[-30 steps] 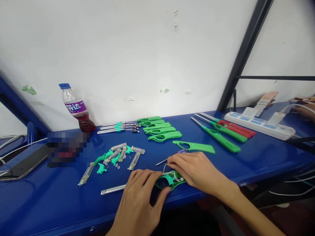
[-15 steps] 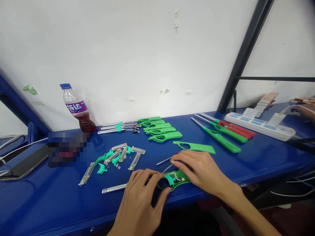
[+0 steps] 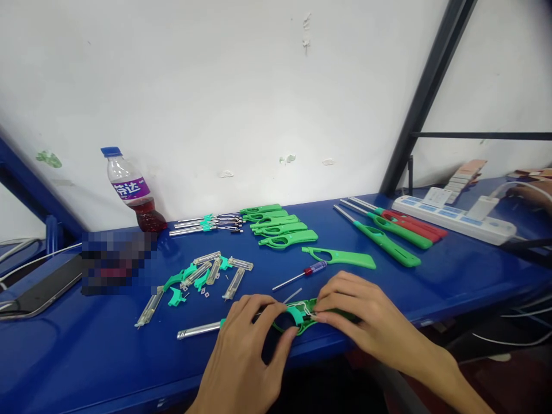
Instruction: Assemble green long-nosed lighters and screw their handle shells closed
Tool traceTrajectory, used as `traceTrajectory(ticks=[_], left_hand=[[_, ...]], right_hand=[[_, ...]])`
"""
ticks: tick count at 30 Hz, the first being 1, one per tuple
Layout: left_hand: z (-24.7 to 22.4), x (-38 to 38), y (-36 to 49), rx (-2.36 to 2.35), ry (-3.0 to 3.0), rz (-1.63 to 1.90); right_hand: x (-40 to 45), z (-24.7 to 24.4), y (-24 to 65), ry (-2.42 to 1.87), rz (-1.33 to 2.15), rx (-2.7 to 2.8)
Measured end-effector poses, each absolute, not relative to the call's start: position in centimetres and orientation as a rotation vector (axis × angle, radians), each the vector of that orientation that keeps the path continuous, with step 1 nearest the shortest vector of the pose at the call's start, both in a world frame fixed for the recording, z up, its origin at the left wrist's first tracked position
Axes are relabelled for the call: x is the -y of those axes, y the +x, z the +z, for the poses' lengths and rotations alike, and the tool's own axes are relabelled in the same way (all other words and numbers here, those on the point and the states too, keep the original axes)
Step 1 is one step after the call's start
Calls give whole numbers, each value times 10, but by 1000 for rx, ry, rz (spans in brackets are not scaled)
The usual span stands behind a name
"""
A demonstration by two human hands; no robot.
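Near the front edge lies an opened green lighter body (image 3: 307, 328) with white wires inside and a metal tube (image 3: 199, 330) pointing left. My left hand (image 3: 250, 345) is wrapped over its front part, thumb and fingers around the trigger loop. The fingers of my right hand (image 3: 356, 307) pinch at the wires in the handle; their tips partly hide what they hold. Just behind lie a thin clear tube (image 3: 293, 295) and a screwdriver (image 3: 307, 271) with a red and purple handle. A loose green half shell (image 3: 345, 258) rests farther back.
Clear fuel tanks (image 3: 234, 284) and teal triggers (image 3: 176, 297) lie left of centre. Behind are metal tubes (image 3: 190, 230) and green shells (image 3: 288, 238). Finished-looking lighters (image 3: 390, 244), a power strip (image 3: 457, 221) and another person's hand (image 3: 532, 195) are at right; a bottle (image 3: 133, 190) stands left.
My right hand has moved from above the screwdriver down and right to the wires in the handle, leaving the screwdriver in full view. My left hand stays around the lighter body.
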State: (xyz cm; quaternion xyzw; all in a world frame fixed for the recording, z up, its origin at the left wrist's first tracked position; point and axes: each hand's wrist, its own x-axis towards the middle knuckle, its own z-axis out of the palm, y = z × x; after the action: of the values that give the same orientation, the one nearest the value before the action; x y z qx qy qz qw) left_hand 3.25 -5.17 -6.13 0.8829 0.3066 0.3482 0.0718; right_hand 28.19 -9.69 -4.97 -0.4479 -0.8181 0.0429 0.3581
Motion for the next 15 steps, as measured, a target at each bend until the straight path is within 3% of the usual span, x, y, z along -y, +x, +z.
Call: traceTrajectory(ticks=[15], left_hand=[[-58, 49, 33, -908, 2531, 1107]], right_hand=[[107, -47, 270, -1212, 162, 2101]])
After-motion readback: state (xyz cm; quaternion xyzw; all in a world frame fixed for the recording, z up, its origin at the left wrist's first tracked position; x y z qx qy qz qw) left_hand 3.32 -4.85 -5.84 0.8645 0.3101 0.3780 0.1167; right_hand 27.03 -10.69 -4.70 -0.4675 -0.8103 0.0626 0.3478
